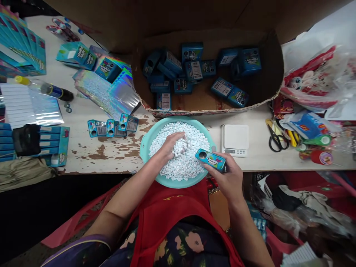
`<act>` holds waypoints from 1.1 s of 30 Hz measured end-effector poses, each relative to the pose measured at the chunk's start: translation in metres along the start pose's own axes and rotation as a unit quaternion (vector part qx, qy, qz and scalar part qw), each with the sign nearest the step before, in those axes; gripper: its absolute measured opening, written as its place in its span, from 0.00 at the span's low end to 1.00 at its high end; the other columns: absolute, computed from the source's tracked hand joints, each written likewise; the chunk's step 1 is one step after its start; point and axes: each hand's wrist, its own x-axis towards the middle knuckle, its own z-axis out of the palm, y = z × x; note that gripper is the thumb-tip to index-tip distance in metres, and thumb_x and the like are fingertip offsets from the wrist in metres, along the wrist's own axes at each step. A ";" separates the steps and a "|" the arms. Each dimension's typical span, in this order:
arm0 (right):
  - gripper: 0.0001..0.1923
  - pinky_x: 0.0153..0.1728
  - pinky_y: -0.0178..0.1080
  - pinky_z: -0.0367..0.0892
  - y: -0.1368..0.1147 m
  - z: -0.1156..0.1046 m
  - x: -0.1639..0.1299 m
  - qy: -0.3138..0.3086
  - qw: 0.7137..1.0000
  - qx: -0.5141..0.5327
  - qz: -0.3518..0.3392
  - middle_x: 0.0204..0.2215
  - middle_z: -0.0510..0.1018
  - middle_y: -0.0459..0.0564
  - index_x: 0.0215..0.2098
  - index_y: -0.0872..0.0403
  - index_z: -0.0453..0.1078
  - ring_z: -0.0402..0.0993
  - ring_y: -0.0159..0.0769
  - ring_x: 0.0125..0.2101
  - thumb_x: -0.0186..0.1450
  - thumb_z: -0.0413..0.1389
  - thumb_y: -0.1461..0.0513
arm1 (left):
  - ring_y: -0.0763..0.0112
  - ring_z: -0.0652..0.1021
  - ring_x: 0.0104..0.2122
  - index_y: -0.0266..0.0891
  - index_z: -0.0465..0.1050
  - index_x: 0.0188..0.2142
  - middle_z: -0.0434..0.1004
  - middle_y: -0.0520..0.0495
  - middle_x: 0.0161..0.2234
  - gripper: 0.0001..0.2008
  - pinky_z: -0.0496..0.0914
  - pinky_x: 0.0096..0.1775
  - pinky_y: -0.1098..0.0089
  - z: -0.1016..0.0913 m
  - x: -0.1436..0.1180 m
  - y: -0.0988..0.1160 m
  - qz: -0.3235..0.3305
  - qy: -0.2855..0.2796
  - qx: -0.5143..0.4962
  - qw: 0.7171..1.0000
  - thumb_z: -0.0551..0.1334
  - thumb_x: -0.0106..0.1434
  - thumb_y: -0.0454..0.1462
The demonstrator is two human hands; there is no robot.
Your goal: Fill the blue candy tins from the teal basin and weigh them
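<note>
Hands at the candy bowl

Left hand (171, 145) digs loosely curled into the white candies (191, 163) in the teal bowl (145, 145) on the bench (111, 152); right hand (228, 178) grips a small blue box (210, 158) over the bowl's rim.

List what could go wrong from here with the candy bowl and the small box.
1. The teal bowl overhangs the table edge, so it may tip as the left hand digs in.
2. The small box in the right hand sits at the rim; white candies may spill.
</note>
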 end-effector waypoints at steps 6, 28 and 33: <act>0.18 0.43 0.42 0.71 -0.011 0.017 0.001 -0.031 0.992 -0.060 -0.109 0.40 0.77 0.50 0.46 0.51 0.71 0.74 0.40 0.42 0.59 0.66 0.57 | 0.72 0.75 0.20 0.38 0.65 0.29 0.75 0.50 0.26 0.12 0.67 0.21 0.73 0.029 -0.051 0.018 0.088 -0.063 -0.094 0.990 0.65 0.55 0.42; 0.18 0.44 0.44 0.69 -0.028 0.036 0.005 0.001 0.989 -0.058 -0.138 0.39 0.81 0.49 0.45 0.50 0.72 0.75 0.40 0.41 0.58 0.66 0.58 | 0.75 0.75 0.22 0.39 0.67 0.30 0.71 0.54 0.23 0.09 0.69 0.25 0.73 0.041 -0.069 0.023 0.271 -0.022 -0.058 0.961 0.65 0.60 0.40; 0.17 0.43 0.43 0.70 -0.025 0.037 0.004 -0.013 0.993 -0.021 -0.117 0.39 0.80 0.48 0.45 0.49 0.72 0.75 0.39 0.41 0.58 0.66 0.59 | 0.74 0.75 0.22 0.38 0.68 0.29 0.72 0.53 0.23 0.09 0.71 0.27 0.72 0.043 -0.071 0.023 0.293 0.002 -0.029 0.956 0.66 0.59 0.39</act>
